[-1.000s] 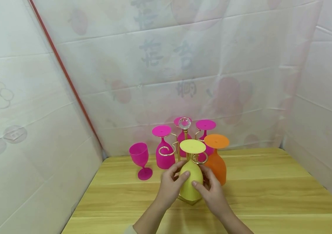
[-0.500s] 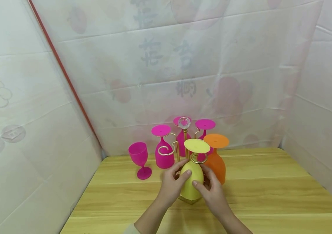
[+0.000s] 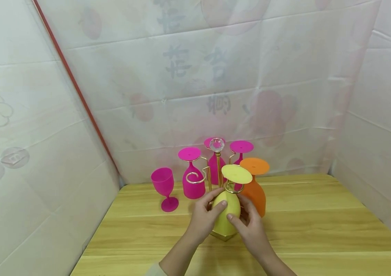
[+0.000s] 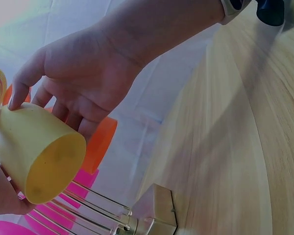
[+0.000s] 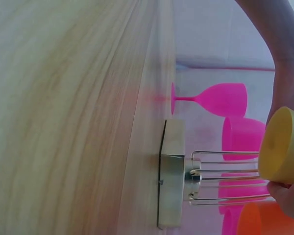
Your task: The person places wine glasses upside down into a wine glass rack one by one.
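My left hand (image 3: 200, 218) and right hand (image 3: 252, 228) grip the bowl of an upside-down yellow goblet (image 3: 227, 214) from both sides, thumbs on its near face. The goblet leans, its round foot (image 3: 237, 174) over a gold wire hook (image 3: 233, 187) of the glass rack (image 3: 219, 168). Whether the stem sits fully in that hook is hard to tell. In the left wrist view the goblet's open mouth (image 4: 56, 169) faces the table side, with my right hand (image 4: 88, 73) around it. Curled fingers of my right hand (image 5: 289, 196) touch the rim in the right wrist view.
Several pink goblets, including one at the left (image 3: 194, 184), and an orange goblet (image 3: 255, 195) hang upside down on the rack. Another pink goblet (image 3: 163, 188) stands upright on the wooden table (image 3: 130, 237). The rack's gold base (image 5: 172, 171) rests on the table.
The yellow goblet's foot has shifted right and tilted, so its stem now leans toward the front right wire hook. Both hands keep their grip nearly in place.
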